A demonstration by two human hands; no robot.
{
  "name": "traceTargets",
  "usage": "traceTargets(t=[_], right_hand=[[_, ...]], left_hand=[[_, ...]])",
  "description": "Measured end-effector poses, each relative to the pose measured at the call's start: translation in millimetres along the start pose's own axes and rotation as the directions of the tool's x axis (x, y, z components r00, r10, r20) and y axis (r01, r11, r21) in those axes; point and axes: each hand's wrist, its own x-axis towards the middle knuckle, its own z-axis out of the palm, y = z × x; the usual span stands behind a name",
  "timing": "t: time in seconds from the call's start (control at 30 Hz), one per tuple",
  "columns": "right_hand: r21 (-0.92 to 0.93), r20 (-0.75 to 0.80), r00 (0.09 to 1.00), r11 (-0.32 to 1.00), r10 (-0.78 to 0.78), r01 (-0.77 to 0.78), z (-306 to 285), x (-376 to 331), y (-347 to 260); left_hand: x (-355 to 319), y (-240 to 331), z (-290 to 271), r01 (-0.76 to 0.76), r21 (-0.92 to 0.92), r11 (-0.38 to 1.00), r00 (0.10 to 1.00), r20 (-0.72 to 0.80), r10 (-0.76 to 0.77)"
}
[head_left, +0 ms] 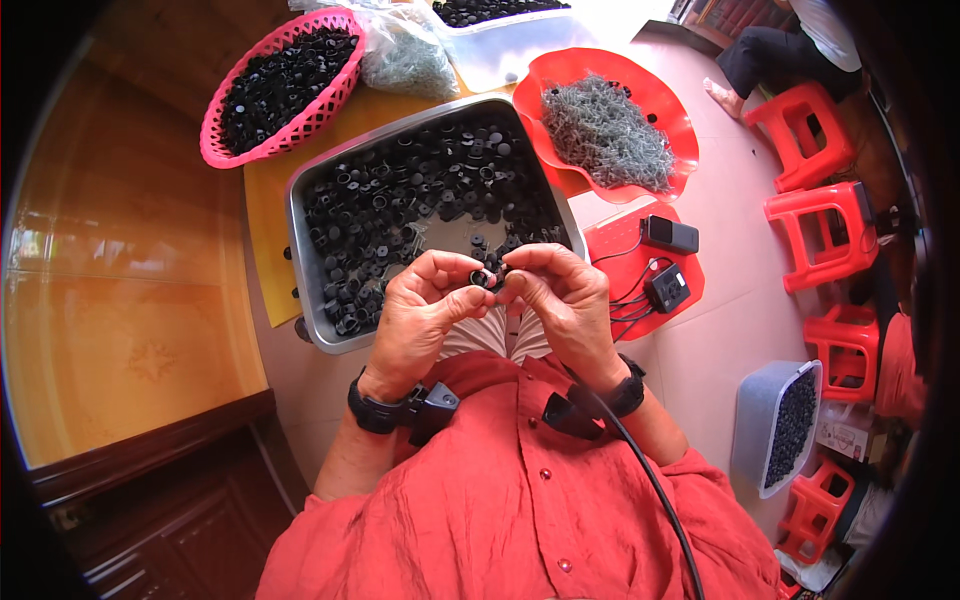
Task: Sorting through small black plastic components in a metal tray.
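Note:
My left hand (422, 312) pinches a small black ring-shaped plastic part (480, 279) between thumb and fingertips. Close against it, my right hand (562, 305) is closed in a pinch too; a bit of something dark shows at its fingertips, too small to name. Both hands are held over the near edge of a grey metal tray (318, 318). Loose black plastic caps and rings (400, 185) cover much of the tray, with a few thin metal pieces (405, 243) among them.
Beyond the tray are a pink basket (212, 150) of black parts, a clear bag (408, 62) and a white tub (515, 50). A red dish (683, 130) holds metal pins. Cabled black devices (668, 287) lie at right, near red stools (825, 235) and a grey bin (757, 425).

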Motion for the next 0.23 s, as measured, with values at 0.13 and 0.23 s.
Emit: traceTargets(t=[0.13,0.23], right_hand=[[-0.106,0.013,0.997,0.992,-0.074,0.075,-0.3,0.7,-2.9],[-0.366,0.097,0.963,0.891,-0.251,0.269,-0.3,2.8,-8.6]], left_hand=[[-0.2,0.6,-2.5,0.043,-0.075,0.996,0.999,0.022,-0.041],[-0.3,-1.3,-5.9,0.07,-0.151,0.986,0.997,0.046,-0.064]])
